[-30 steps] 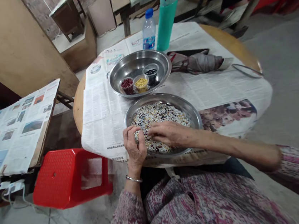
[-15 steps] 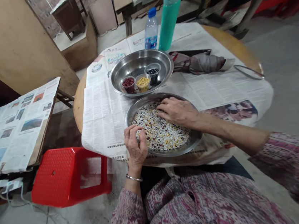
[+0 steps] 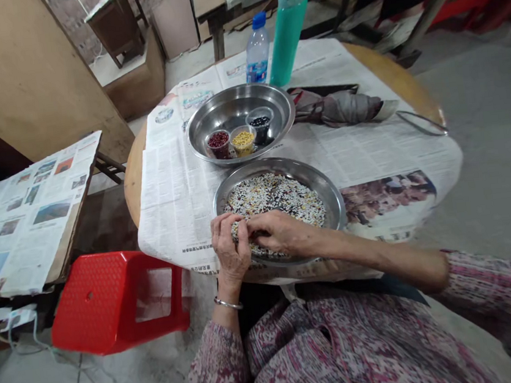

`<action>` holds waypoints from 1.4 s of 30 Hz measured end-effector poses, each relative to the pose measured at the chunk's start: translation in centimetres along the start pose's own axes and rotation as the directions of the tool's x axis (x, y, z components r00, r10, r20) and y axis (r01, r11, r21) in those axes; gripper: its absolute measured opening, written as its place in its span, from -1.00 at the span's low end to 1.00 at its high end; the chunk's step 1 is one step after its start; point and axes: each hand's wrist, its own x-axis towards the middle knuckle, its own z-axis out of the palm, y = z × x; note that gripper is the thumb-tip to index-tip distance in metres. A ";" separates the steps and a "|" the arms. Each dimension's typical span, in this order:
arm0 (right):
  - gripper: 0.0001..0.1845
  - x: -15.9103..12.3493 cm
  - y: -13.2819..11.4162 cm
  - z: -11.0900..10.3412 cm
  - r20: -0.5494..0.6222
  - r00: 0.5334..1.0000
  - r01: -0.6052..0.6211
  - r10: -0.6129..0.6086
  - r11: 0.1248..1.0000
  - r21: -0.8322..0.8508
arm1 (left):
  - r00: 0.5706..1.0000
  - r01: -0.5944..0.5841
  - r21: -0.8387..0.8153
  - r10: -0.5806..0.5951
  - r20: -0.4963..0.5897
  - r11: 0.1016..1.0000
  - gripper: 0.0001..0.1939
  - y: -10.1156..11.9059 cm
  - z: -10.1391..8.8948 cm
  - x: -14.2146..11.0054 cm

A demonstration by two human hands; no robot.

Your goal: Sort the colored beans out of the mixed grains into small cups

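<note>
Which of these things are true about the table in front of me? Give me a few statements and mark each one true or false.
1. The left hand wears a metal bangle at the wrist. True.
2. The right hand is in a cup of black beans. False: it is at the mixed grains in the lower steel pan.
3. The upper steel basin holds the cup of black beans plus small cups of red beans and yellow grains. True.
4. The plastic water bottle stands on the red stool. False: it stands at the far side of the newspaper-covered round table, and the stool is on the floor.
</note>
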 end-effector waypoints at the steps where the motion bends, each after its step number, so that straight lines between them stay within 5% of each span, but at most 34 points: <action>1: -0.73 -0.1 -0.1 0.5 0.015 0.997 0.070 -0.069 0.997 -0.018 | 1.000 0.004 0.000 -0.004 0.000 1.000 -0.83 0.0 0.0 0.0; 6: -0.77 -0.8 0.9 0.0 0.090 0.987 0.157 -0.136 0.940 -0.303 | 1.000 -0.010 -0.004 0.010 -0.007 1.000 -0.82 0.0 0.1 0.0; 12: -0.78 -2.6 2.2 -4.6 -0.087 0.990 -0.138 0.108 0.800 -0.584 | 1.000 -0.010 -0.038 0.009 -0.014 0.999 -0.84 -0.1 0.2 -0.1; 14: -0.80 -3.4 2.2 -5.3 -0.100 0.982 -0.186 0.157 0.797 -0.574 | 1.000 -0.006 -0.034 0.005 -0.011 0.999 -0.84 -0.1 0.2 -0.1; 20: -0.86 -4.3 1.6 -4.2 0.210 0.967 -0.050 0.141 0.920 -0.388 | 1.000 -0.021 -0.018 0.020 -0.006 1.000 -0.84 -0.1 0.2 -0.1; 28: -0.71 0.0 3.3 -4.0 -0.192 0.969 -0.238 0.154 0.790 -0.565 | 1.000 -0.019 -0.036 0.019 -0.007 0.999 -0.87 -0.1 0.2 0.0; 36: -0.84 -1.2 2.3 -2.0 0.044 0.987 0.159 -0.156 0.872 -0.464 | 1.000 -0.009 -0.016 0.009 0.001 1.000 -0.84 -0.2 0.2 -0.2; 42: -0.75 -2.4 3.6 -5.1 -0.173 0.984 -0.135 0.043 0.813 -0.566 | 1.000 -0.016 -0.014 0.016 0.002 1.000 -0.84 0.0 0.1 -0.2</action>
